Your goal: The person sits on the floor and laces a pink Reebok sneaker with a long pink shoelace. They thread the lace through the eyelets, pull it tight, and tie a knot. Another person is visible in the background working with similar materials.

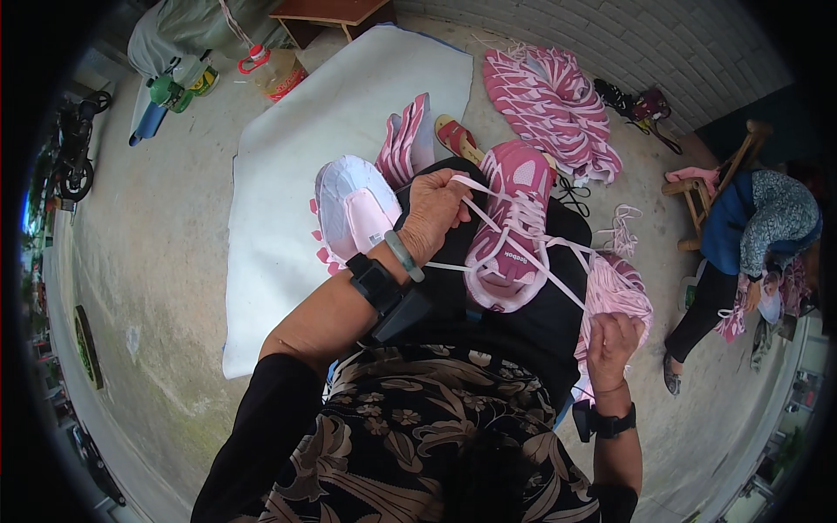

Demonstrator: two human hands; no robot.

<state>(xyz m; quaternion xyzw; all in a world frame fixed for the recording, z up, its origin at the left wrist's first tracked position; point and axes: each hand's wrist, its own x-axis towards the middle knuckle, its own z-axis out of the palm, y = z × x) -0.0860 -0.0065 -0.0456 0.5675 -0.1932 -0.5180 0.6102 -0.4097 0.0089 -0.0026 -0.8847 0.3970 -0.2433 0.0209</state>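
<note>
1. The floor was of grey concrete, with greenish stains at its left part.
2. Behind, there stood a wall of pale grey blocks.
3. A low reddish-brown table was near this wall, partly cut by the upper edge.
4. At the right stood a wooden chair.
5. At the far left was parked a dark motorcycle.
6. The light was soft, like daylight.

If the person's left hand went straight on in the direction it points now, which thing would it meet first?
Probably the pink shoe: beyond the lace that the left hand grips, it lies next along that line, though depth is unclear.
</note>
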